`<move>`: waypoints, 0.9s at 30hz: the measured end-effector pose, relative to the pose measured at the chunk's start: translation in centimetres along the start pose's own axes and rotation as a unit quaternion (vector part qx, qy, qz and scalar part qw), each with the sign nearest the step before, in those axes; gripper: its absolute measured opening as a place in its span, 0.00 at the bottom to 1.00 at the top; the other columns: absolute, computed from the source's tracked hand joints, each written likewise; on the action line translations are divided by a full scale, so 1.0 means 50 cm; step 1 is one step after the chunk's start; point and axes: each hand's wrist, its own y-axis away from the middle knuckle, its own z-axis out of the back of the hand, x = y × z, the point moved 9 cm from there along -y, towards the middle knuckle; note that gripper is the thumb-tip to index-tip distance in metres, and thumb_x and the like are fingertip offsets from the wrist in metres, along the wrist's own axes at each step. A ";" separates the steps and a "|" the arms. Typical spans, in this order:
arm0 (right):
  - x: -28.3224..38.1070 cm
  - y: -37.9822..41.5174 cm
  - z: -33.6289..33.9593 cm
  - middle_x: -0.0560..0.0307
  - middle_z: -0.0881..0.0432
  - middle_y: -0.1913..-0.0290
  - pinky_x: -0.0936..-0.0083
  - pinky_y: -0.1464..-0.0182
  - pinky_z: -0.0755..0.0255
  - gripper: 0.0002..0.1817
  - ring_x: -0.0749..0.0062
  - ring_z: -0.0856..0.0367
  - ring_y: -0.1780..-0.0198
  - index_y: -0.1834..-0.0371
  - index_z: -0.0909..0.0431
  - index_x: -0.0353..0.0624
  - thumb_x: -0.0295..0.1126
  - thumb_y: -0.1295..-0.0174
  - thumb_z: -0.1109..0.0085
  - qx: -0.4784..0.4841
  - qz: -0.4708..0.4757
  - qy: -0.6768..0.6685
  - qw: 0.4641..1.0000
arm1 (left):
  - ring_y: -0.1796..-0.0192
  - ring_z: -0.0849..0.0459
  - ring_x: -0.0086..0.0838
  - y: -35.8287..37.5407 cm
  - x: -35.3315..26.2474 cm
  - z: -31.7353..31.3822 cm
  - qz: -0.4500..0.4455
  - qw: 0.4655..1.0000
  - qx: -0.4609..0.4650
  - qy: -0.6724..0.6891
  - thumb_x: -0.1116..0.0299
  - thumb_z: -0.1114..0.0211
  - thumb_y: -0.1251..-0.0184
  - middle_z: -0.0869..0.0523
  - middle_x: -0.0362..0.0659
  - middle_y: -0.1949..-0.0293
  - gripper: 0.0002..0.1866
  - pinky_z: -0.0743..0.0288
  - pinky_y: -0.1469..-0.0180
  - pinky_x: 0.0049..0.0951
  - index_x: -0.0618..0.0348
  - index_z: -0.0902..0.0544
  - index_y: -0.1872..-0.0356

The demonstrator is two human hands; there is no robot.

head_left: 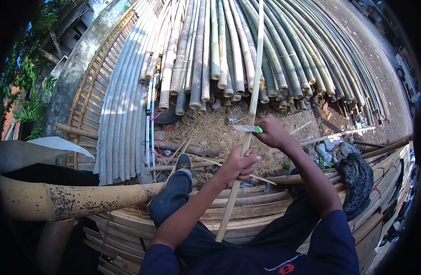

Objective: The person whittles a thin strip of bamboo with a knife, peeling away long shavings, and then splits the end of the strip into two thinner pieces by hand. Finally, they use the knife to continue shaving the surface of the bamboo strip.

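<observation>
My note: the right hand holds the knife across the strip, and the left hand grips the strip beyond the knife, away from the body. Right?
Not quite: the head view shows the left hand gripping the strip on the near side of the knife, not beyond it. The right hand does hold the knife across the strip.

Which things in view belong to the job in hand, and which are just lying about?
In the job:
- knife, gripped in the right hand, blade against the strip
- long pale strip, held in the left hand

Probably just lying about (no hand on them):
- stacked bamboo poles
- corrugated sheets
- dark bundle
- stones
</observation>
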 end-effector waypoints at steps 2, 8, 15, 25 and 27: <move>0.010 -0.003 0.002 0.40 0.22 0.78 0.51 0.64 0.28 0.12 0.43 0.22 0.71 0.80 0.21 0.39 0.37 0.52 0.44 -0.015 0.019 0.103 0.994 | 0.88 0.46 0.09 0.005 0.005 0.004 0.000 1.000 -0.007 0.012 0.73 0.39 0.34 0.40 0.29 0.82 0.17 0.58 0.90 0.14 0.47 0.41 0.67; -0.247 0.045 0.200 0.37 0.21 0.75 0.50 0.64 0.29 0.15 0.40 0.21 0.68 0.76 0.20 0.36 0.38 0.44 0.48 -0.222 -0.280 0.130 0.925 | 0.88 0.49 0.07 0.023 0.100 -0.077 0.081 0.994 0.063 0.036 0.73 0.39 0.33 0.42 0.26 0.83 0.16 0.60 0.89 0.14 0.46 0.41 0.68; -0.228 0.071 0.184 0.40 0.25 0.82 0.59 0.69 0.31 0.19 0.52 0.21 0.77 0.77 0.22 0.31 0.41 0.46 0.41 -0.112 -0.255 0.007 0.960 | 0.88 0.48 0.08 0.016 0.083 -0.048 0.082 0.994 0.044 0.057 0.73 0.39 0.33 0.41 0.27 0.82 0.15 0.59 0.90 0.13 0.47 0.40 0.68; 0.025 0.011 -0.006 0.44 0.22 0.80 0.55 0.68 0.26 0.10 0.46 0.20 0.74 0.81 0.19 0.43 0.37 0.53 0.44 0.011 -0.017 0.138 0.990 | 0.87 0.46 0.08 0.006 0.028 0.009 0.003 0.997 -0.060 -0.041 0.75 0.40 0.34 0.38 0.30 0.79 0.16 0.56 0.88 0.14 0.47 0.41 0.66; -0.019 0.009 0.015 0.45 0.22 0.82 0.57 0.72 0.26 0.09 0.47 0.20 0.76 0.83 0.19 0.45 0.37 0.54 0.42 -0.070 -0.050 0.179 0.980 | 0.87 0.46 0.08 0.003 0.040 0.009 0.010 0.997 -0.064 -0.046 0.75 0.41 0.34 0.38 0.30 0.79 0.15 0.57 0.88 0.14 0.47 0.41 0.66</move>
